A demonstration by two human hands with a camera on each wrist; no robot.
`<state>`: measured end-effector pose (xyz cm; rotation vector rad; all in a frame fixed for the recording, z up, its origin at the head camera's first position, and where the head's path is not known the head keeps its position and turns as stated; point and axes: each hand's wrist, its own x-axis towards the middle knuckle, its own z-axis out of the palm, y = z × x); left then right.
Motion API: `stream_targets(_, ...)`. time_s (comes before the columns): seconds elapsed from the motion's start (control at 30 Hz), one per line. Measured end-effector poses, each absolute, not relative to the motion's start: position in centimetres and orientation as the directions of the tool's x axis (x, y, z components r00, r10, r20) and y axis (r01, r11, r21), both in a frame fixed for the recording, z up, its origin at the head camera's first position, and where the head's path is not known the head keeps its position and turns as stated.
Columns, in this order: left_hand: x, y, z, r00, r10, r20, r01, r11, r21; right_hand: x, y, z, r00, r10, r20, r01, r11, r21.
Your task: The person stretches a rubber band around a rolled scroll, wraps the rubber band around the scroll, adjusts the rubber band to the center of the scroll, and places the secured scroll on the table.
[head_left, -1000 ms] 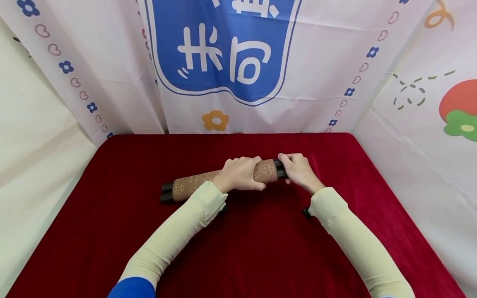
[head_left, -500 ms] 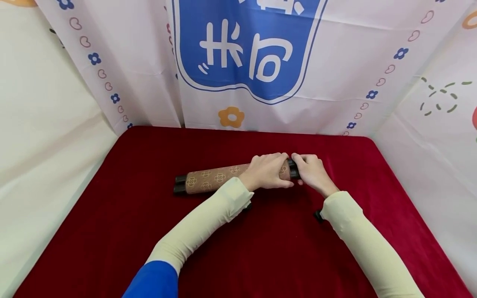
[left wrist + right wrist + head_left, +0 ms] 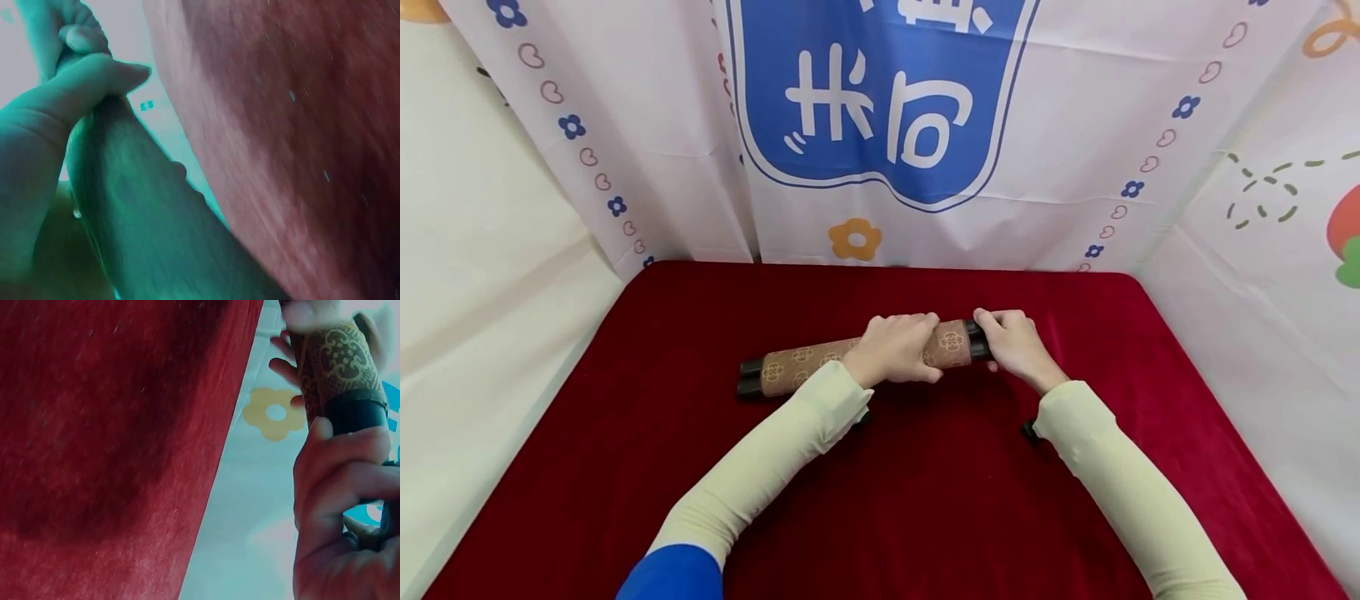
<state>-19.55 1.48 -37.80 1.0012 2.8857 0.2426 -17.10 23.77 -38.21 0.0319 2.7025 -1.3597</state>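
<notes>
A rolled scroll (image 3: 799, 362), brown cloth with gold flower motifs and paired black rod ends, is held slightly slanted above the table in the head view. Around its right half my left hand (image 3: 897, 347) is wrapped. My right hand (image 3: 1017, 343) grips the black rod ends (image 3: 977, 340) at the right. In the left wrist view the scroll (image 3: 150, 200) looks green, with the left thumb lying across it. The right wrist view has the patterned scroll (image 3: 347, 359) with one black cap (image 3: 356, 414), and the curled right fingers (image 3: 337, 478) below it.
A red velvet cloth (image 3: 925, 500) covers the table. White printed curtains (image 3: 685, 200) enclose the back and both sides, with a blue sign (image 3: 880, 108) at the back. Small dark devices sit under both wrists, one of them by the right cuff (image 3: 1030, 431).
My left hand slid right along the scroll to near its right end, then back left. The right hand keeps its grip on the rod ends. The head view shifted slightly.
</notes>
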Motion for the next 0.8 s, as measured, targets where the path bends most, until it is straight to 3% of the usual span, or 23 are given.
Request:
stream_targets(0.13, -19.6, 1.0, -37.5, -0.799, 0.6, -0.029, 0.59, 0.793, 0.153, -17.3, 23.8, -38.2, -0.994, -0.02, -0.11, 0.076, 0.599, -0.797)
stream_targets(0.33, -19.0, 2.9, -37.8, -0.778, 0.625, 0.064, 0.62, 0.747, 0.24, -17.0, 23.2, -38.1, -0.994, -0.024, -0.109, 0.073, 0.599, -0.797)
stream_targets(0.43, -18.9, 3.3, -38.4, -0.776, 0.623, 0.101, 0.629, 0.748, 0.214, -16.8, 22.9, -38.1, -0.994, -0.019, -0.105, 0.073, 0.594, -0.801)
stream_targets(0.8, -18.8, -0.8, -39.9, -0.806, 0.586, 0.088, 0.591, 0.785, 0.185, -16.6, 23.2, -39.2, -0.994, 0.024, -0.11, 0.104, 0.573, -0.813)
